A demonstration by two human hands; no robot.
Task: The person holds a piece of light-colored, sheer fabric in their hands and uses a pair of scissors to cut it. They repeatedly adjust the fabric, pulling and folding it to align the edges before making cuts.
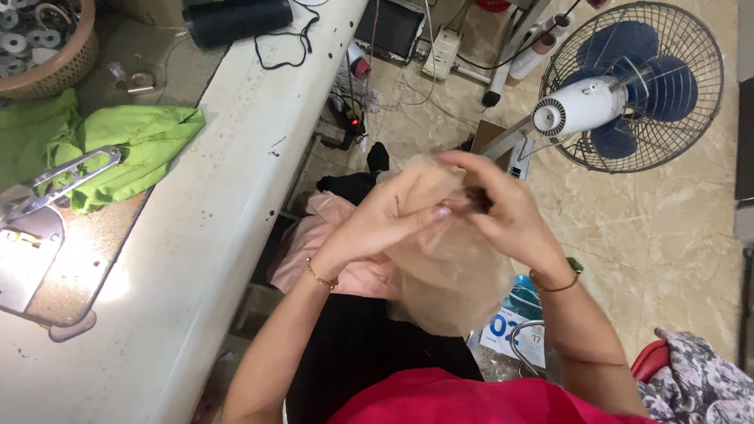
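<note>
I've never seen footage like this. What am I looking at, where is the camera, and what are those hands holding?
No machine is acting here: the camera sits on a person's head and looks down at their own two bare hands. The left hand and right hand together pinch a thin, see-through beige bag above the lap. To the left is a white sewing table with green cloth, metal thread snips and a basket of bobbins. On the tiled floor stands an electric fan. What the fingertips grip inside the bag is too dark to tell.
</note>
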